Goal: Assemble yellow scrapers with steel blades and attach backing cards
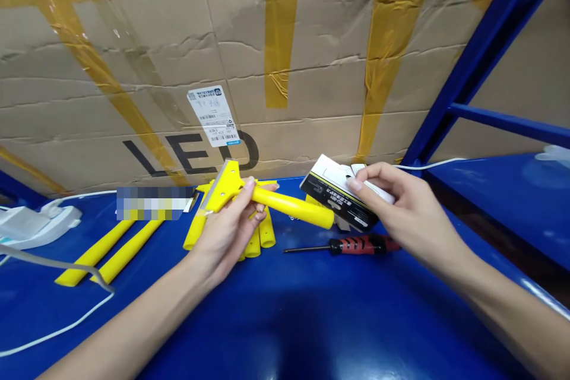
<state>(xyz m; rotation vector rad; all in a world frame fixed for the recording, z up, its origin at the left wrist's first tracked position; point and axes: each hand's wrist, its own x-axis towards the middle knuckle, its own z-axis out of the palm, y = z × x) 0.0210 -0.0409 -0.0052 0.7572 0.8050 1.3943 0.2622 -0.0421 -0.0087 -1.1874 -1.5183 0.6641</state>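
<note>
The left hand (227,231) clamps a yellow scraper (285,203) by its handle at eleven o'clock. At one o'clock, the right hand (401,208) pinches a black-and-white packet (333,193), hiding part of it. Below lies a red-and-black screwdriver (360,244) on a blue metal shelf (285,332). Yellow handles (253,243) sit partly hidden behind the left hand. At ten o'clock, a blurred patch (154,203) obscures something before a taped cardboard carton (133,59).

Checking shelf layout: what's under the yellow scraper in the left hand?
More yellow handles lie under the scraper, on the blue shelf; the left hand hides part of them, so their full length can't be seen.
</note>
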